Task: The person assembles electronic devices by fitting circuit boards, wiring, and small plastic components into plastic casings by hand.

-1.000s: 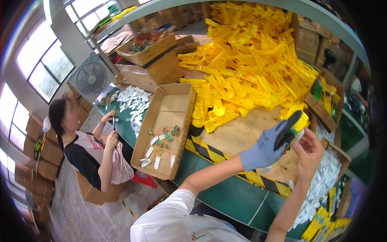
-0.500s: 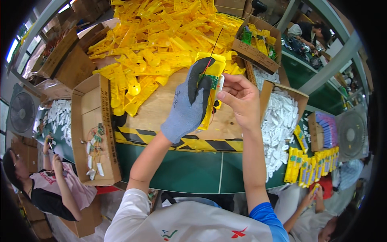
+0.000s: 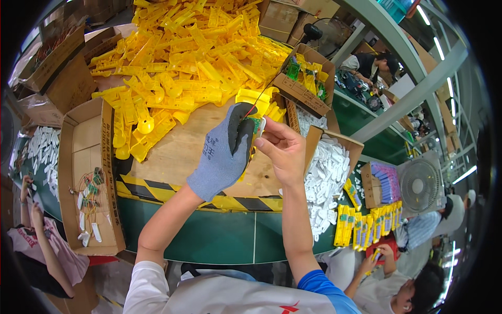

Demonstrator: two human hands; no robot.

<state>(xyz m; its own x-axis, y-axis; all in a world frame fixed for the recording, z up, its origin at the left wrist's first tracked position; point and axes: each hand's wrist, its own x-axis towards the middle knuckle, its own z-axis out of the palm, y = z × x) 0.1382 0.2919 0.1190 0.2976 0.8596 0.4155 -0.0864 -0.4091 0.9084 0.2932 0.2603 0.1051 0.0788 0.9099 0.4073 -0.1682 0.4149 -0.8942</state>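
My left hand (image 3: 222, 149), in a grey-blue glove with black coating, grips a yellow plastic shell (image 3: 250, 97) over the wooden board. A small green circuit board (image 3: 257, 123) lies against the shell beside the gloved thumb. From there a thin red-and-black wire (image 3: 259, 98) sticks up. Bare, my right hand (image 3: 285, 153) pinches a white plastic piece (image 3: 262, 127) at the right side of the circuit board. Fingers and glove hide most of the white piece and the shell's lower part.
Yellow shells (image 3: 178, 57) are heaped behind the wooden board (image 3: 183, 149). A carton (image 3: 112, 157) with wired boards stands left. To the right are a box of white pieces (image 3: 327, 178), a carton of green and yellow parts (image 3: 306, 97) and filled yellow shells (image 3: 366, 225). Co-workers sit on both sides.
The view has swung to the right, so the scene sits further left. Both hands still hold their parts; the shell is tilted more away and the right fingers are closer to the glove.
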